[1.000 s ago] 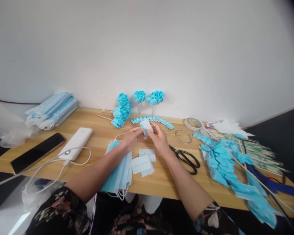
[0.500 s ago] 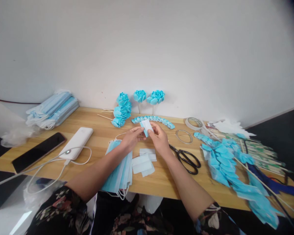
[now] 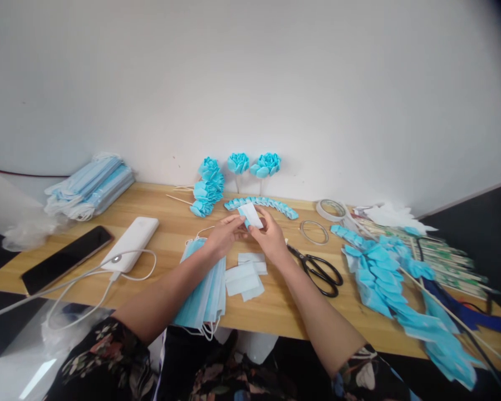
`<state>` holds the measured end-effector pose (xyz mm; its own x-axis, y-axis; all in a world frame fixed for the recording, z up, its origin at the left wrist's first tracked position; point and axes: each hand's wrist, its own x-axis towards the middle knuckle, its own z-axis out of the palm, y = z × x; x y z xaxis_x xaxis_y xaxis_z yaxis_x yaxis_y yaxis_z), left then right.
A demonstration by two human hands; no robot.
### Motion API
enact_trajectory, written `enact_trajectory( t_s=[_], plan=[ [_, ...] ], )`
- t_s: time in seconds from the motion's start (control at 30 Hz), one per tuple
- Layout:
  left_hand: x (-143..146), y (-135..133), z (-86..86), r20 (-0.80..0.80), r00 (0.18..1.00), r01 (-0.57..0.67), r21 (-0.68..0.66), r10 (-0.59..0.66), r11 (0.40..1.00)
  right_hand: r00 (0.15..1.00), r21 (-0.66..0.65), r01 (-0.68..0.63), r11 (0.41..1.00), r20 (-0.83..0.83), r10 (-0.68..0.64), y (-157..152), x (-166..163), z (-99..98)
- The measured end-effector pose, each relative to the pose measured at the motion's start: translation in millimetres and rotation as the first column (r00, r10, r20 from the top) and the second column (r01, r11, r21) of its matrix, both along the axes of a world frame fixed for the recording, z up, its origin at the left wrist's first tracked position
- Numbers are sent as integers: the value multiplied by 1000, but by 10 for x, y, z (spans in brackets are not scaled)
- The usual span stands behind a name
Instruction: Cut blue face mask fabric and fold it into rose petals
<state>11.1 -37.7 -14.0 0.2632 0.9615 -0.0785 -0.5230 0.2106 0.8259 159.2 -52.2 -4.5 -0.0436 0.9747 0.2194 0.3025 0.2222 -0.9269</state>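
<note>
Both my hands meet above the middle of the wooden table [image 3: 275,312]. My left hand [image 3: 222,236] and my right hand [image 3: 270,236] pinch a small piece of mask fabric [image 3: 250,214], white on one side and blue on the other, between their fingertips. Under my left forearm lies a stack of blue face masks [image 3: 204,289]. Cut white and pale blue fabric pieces [image 3: 245,275] lie on the table just below my hands. Black scissors [image 3: 319,271] rest right of my right wrist.
Three blue fabric flowers [image 3: 237,164] stand against the wall, with a curved row of folded blue petals [image 3: 263,205] before them. A mask pile [image 3: 89,186], a phone [image 3: 64,260] and a power bank [image 3: 130,236] lie left. Tape rolls [image 3: 329,210], folded blue pieces [image 3: 384,278] and sticks lie right.
The fabric piece has turned slightly between my fingers, its white side now tilted up to the right. My hands stay in the same place.
</note>
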Motion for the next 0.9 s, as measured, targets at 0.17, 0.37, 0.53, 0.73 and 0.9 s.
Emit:
enact_trajectory(
  t_s=[0.17,0.37,0.53,0.73,0.9],
  plan=[
    [-37,34,31,16,998,-65,-15,65,998,999,13,13,1000,38,-14,0,-5,3],
    [-57,58,28,8,996,-90,9,90,996,999,17,6,1000,40,-6,-4,-23,-4],
    [-49,41,36,-35,999,0,31,1,1000,1000,68,15,998,-13,-14,3,-20,-19],
    [-54,41,24,-79,997,-16,20,17,1000,1000,53,10,999,24,-11,-9,-30,-10],
    [-59,47,35,-37,999,-37,4,37,999,1000,52,-11,999,30,9,-13,-39,-16]
  ],
)
